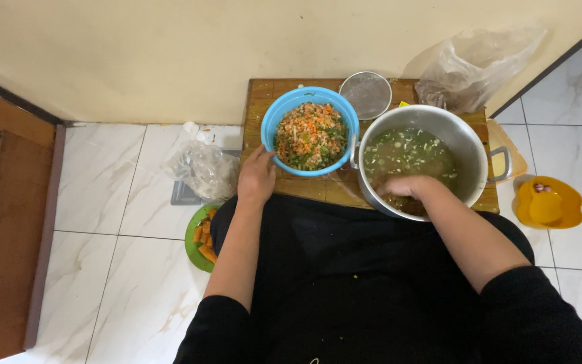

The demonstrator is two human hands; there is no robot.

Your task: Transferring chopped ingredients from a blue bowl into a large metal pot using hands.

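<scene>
A low wooden bench (264, 101) stands against the wall on a tiled floor (102, 202). At its rear sit a round mesh strainer (366, 94) and a crumpled clear bag (469, 67); neither blocks the hands. A second clear bag (203, 168) lies on the floor left of the bench, and just below it is a green plate (193, 243) with orange pieces. A yellow dish (548, 202) lies on the floor to the right.

The blue bowl (271, 121) on the bench holds chopped orange, white and green vegetables. The left hand (256, 176) touches its near-left rim, fingers loosely open. The steel pot (453, 128), touching the bowl, holds cloudy liquid with green bits. The right hand (405, 185) dips inside at the near wall; its grip cannot be determined.
</scene>
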